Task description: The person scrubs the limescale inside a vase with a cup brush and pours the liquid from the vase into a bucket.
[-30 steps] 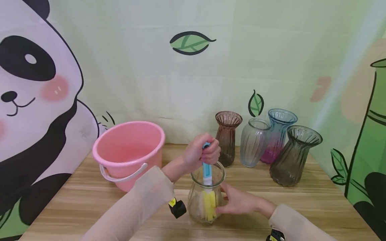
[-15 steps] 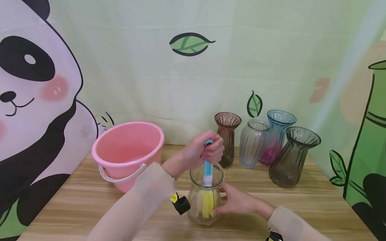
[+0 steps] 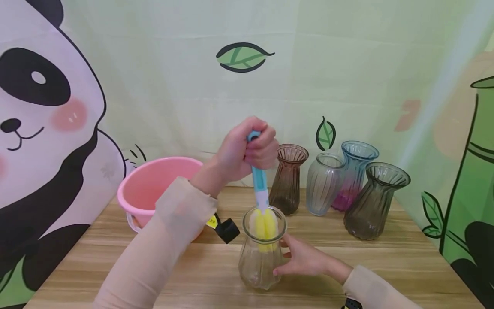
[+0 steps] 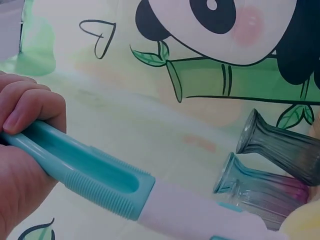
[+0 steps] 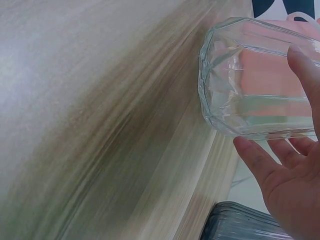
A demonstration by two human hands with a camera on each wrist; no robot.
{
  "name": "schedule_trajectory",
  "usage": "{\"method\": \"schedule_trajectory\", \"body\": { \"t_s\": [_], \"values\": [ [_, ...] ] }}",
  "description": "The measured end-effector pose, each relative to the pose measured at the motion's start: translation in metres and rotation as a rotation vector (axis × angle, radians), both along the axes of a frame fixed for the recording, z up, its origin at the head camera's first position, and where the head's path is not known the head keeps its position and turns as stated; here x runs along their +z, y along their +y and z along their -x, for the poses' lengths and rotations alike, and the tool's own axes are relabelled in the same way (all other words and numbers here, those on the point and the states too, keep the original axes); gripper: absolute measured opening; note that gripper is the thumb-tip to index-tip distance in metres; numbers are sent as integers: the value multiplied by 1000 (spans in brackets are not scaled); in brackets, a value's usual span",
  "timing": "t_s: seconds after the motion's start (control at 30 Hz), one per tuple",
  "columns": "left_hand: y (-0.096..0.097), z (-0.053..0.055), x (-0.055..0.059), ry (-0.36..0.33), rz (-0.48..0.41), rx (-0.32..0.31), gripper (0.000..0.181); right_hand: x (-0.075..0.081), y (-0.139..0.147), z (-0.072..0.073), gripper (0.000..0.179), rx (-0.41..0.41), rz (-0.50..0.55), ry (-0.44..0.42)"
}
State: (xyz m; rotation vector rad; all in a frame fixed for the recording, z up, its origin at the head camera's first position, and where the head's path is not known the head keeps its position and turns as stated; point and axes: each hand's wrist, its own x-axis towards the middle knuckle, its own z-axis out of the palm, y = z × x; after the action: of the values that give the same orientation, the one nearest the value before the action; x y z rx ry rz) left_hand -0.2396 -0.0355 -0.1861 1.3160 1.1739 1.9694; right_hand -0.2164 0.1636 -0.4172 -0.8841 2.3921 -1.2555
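- Bracing the clear glass vase [image 3: 254, 270]: R hand [image 3: 305, 256], thumb on one side, fingers on the other, round the body below the rim. Hold looks light; prob. enough b/c the vase stands upright on the wooden table [image 3: 308, 292], which takes the wt. A side hold also leaves the mouth free for the tool.
- L hand [image 3: 248, 148] in a fist round the blue hdl of the brush [image 3: 259, 179], up nr its top end, above the vase. Gripping high prob. leaves knuckles clear of the rim & gives more reach down. L wrist view shows ribbed hdl edges, presumably for purchase.
- Yellow sponge head [image 3: 266, 225] sits at the vase's mouth & neck, well above its base; brush nr vertical, slight tilt, likely b/c a narrow neck allows little lean.
- Pink bucket [image 3: 135, 189] L of the vase, partly hidden by the L arm [image 3: 166, 240]; contents: can't tell. Off to the side, prob. handy but out of the way.
- Back right: brown vase [image 3: 285, 189], pale ribbed vase [image 3: 323, 189], blue-purple vase [image 3: 356, 165], grey vase [image 3: 372, 210], loosely grouped, prob. parked to spare elbow room.
- Printed backdrop [image 3: 239, 107] behind all, likely just a screen.
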Motion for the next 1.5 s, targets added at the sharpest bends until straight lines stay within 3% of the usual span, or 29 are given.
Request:
{"method": "schedule_trajectory", "body": {
  "t_s": [0.1,0.3,0.47,0.63,0.8,1.03,1.17,1.5],
  "values": [
    [1,0,0,8,-5,-24,39,0,0,-1,85,-2,5,7],
    [6,1,-19,-22,28,-18,39,0,-3,-4,83,-1,25,45],
    [8,4,-41,-74,41,8,41,0,-3,-6,85,-13,28,57],
    [13,6,-72,-132,101,5,40,-2,-2,-5,84,-20,25,42],
    [15,6,-93,-141,137,37,38,0,-2,-6,82,2,10,41],
    [14,7,-97,-110,135,66,39,11,2,-3,75,92,-51,23],
    [14,6,-98,-108,147,73,38,9,3,2,76,123,-40,19],
    [13,3,-94,-106,125,54,40,-6,4,2,78,63,54,-14]
  ]
}}
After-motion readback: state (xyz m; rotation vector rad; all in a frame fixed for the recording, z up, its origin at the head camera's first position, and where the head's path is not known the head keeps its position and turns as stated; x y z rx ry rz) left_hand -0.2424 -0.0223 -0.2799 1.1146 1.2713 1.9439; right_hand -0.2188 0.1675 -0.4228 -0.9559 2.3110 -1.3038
